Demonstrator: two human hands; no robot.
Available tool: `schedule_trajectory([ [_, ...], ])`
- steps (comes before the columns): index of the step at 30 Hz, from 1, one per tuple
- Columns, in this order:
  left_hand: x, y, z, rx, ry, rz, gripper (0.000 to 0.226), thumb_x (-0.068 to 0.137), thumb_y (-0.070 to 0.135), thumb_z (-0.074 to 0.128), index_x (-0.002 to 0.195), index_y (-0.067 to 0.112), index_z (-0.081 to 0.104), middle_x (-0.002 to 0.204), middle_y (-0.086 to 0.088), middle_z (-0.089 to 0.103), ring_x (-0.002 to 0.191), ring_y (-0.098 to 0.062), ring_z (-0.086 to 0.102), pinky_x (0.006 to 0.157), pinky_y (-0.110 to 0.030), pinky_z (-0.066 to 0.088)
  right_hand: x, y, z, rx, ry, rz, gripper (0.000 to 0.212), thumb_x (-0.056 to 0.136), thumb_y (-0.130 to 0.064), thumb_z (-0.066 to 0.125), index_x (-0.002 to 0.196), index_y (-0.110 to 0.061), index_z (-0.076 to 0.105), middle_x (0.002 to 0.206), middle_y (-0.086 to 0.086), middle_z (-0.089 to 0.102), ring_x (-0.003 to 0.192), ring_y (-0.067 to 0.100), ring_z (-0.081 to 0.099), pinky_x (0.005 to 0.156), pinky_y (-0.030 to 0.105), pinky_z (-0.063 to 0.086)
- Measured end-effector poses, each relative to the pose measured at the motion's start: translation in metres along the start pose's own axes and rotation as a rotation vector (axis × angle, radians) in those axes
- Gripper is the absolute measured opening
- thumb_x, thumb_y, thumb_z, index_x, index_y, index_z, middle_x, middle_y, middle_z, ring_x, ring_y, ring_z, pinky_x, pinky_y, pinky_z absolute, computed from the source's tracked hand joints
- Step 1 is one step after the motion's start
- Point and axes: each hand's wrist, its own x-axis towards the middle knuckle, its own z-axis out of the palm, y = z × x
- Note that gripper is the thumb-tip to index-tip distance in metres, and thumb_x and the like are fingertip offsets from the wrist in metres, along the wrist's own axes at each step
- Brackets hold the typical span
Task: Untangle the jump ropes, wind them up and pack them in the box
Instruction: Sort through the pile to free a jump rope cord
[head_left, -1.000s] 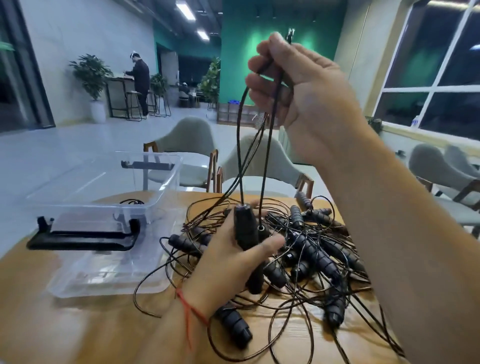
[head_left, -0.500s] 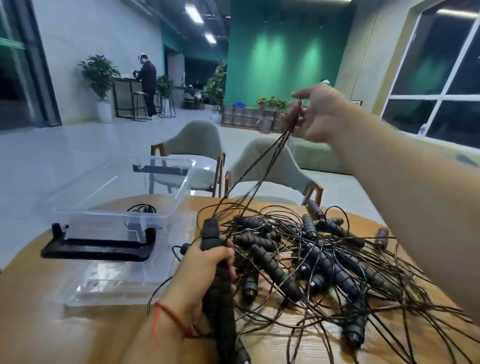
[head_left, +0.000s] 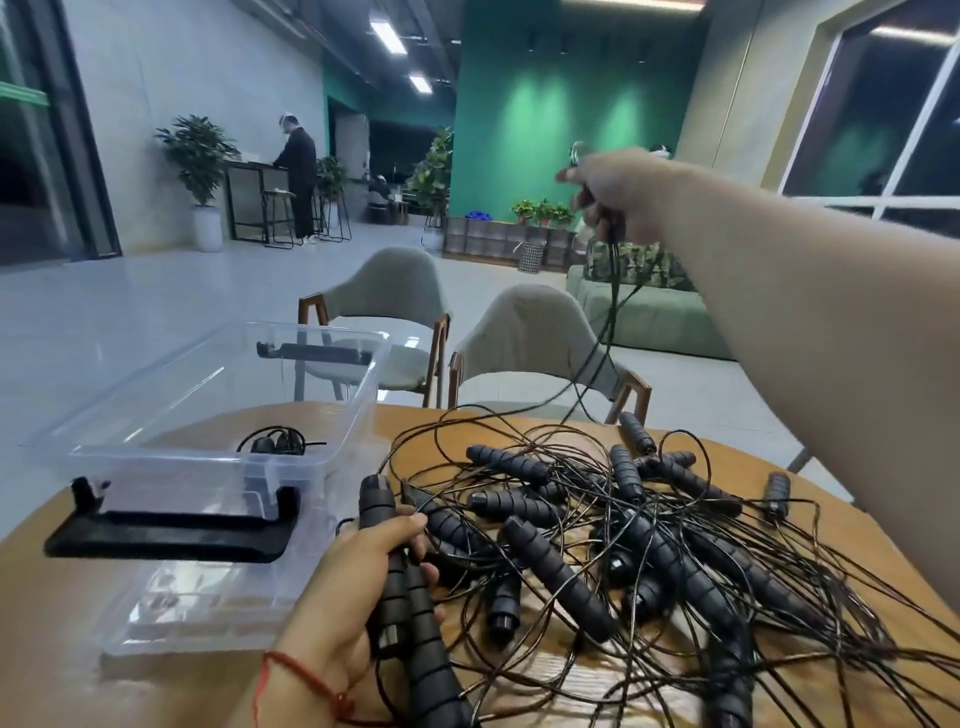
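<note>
Rope handles (head_left: 401, 590) within left fingers (head_left: 429, 571)

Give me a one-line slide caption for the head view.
Left hand grips two rope handles while the right hand holds a cord raised above the tangled pile beside the clear box.

You are in what looks like an office lounge or shared commons: a wide polished floor (head_left: 130, 312) runs to a spotlit green accent wall (head_left: 561, 119), with strip lights (head_left: 387, 36) overhead. A person (head_left: 298, 171) stands at a high counter (head_left: 249, 169) with stools (head_left: 275, 213). Potted plants (head_left: 197, 150), padded chairs (head_left: 395, 291), a green sofa (head_left: 654, 322) and tall windows (head_left: 883, 114) surround your round wooden table (head_left: 52, 623).
</note>
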Motion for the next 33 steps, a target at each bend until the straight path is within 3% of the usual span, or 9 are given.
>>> schedule_trajectory([
  [2,-0.003,-0.001,0.004,-0.003,-0.016,0.006,0.021,0.096,0.013,0.07,0.115,0.014,0.063,0.077,-0.008,0.061,0.062,-0.025,0.062,0.063,-0.048,0.058,0.007,0.022,0.009,-0.058,-0.054,0.064,0.015,0.11,-0.021,0.052,0.111,-0.013,0.065,0.078,-0.002,0.054,0.053,0.007,0.041,0.048,0.022,0.037],
  [5,-0.006,-0.001,0.008,-0.008,-0.039,0.007,0.015,0.095,0.013,0.071,0.107,0.016,0.063,0.077,-0.008,0.061,0.061,-0.025,0.062,0.063,-0.048,0.057,0.0,0.057,0.018,-0.16,-0.128,0.121,0.016,0.107,-0.011,0.052,0.093,-0.015,0.06,0.073,0.001,0.053,0.05,0.01,0.04,0.046,0.021,0.04],
  [11,-0.008,-0.001,0.013,-0.001,-0.069,0.025,0.018,0.094,0.018,0.073,0.105,0.014,0.061,0.081,-0.008,0.063,0.064,-0.024,0.063,0.065,-0.047,0.058,-0.002,0.084,0.027,0.011,-0.154,0.07,0.015,0.11,-0.011,0.049,0.11,-0.018,0.061,0.072,0.0,0.05,0.053,0.012,0.035,0.051,0.024,0.044],
  [14,-0.009,-0.002,0.016,0.014,-0.093,0.051,0.02,0.093,0.019,0.074,0.107,0.011,0.063,0.085,-0.01,0.064,0.066,-0.025,0.065,0.065,-0.047,0.058,-0.002,0.093,0.029,-0.125,-0.216,0.073,0.016,0.105,-0.004,0.051,0.113,-0.013,0.063,0.078,0.003,0.055,0.056,0.014,0.044,0.056,0.027,0.051],
  [18,-0.013,-0.001,0.022,-0.014,-0.149,0.046,0.019,0.094,0.018,0.073,0.108,0.013,0.061,0.086,-0.01,0.063,0.068,-0.025,0.065,0.064,-0.046,0.058,-0.009,0.119,0.032,-0.402,-0.284,0.09,0.031,0.106,-0.018,0.059,0.136,-0.013,0.058,0.117,0.007,0.062,0.097,0.022,0.063,0.075,0.037,0.053],
  [20,-0.014,-0.002,0.025,-0.026,-0.164,0.048,0.017,0.094,0.017,0.072,0.106,0.014,0.06,0.084,-0.009,0.063,0.069,-0.025,0.064,0.065,-0.045,0.058,-0.015,0.133,0.032,-0.486,-0.321,0.054,0.045,0.106,-0.023,0.06,0.15,-0.023,0.052,0.135,0.001,0.056,0.122,0.027,0.058,0.091,0.046,0.055],
  [22,-0.014,-0.003,0.026,-0.021,-0.158,0.063,0.016,0.094,0.017,0.072,0.104,0.014,0.061,0.084,-0.009,0.063,0.069,-0.025,0.064,0.066,-0.044,0.058,-0.023,0.147,0.032,-0.523,-0.395,0.042,0.043,0.106,-0.024,0.06,0.15,-0.025,0.055,0.138,-0.005,0.057,0.127,0.026,0.057,0.1,0.051,0.054],
  [29,-0.013,-0.003,0.03,-0.033,-0.154,0.077,0.02,0.095,0.018,0.071,0.109,0.011,0.06,0.085,-0.009,0.062,0.067,-0.024,0.065,0.063,-0.043,0.059,-0.055,0.183,0.037,-0.298,-0.419,0.085,0.024,0.101,-0.023,0.067,0.125,-0.024,0.07,0.122,0.004,0.075,0.104,0.019,0.073,0.067,0.031,0.052],
  [33,-0.012,-0.003,0.035,-0.067,-0.13,0.096,0.018,0.095,0.02,0.072,0.107,0.012,0.06,0.086,-0.011,0.061,0.069,-0.024,0.065,0.066,-0.044,0.06,-0.114,0.196,0.049,-0.036,-0.504,0.078,0.015,0.104,-0.022,0.068,0.112,-0.012,0.076,0.113,0.017,0.077,0.085,0.02,0.072,0.066,0.026,0.056],
])
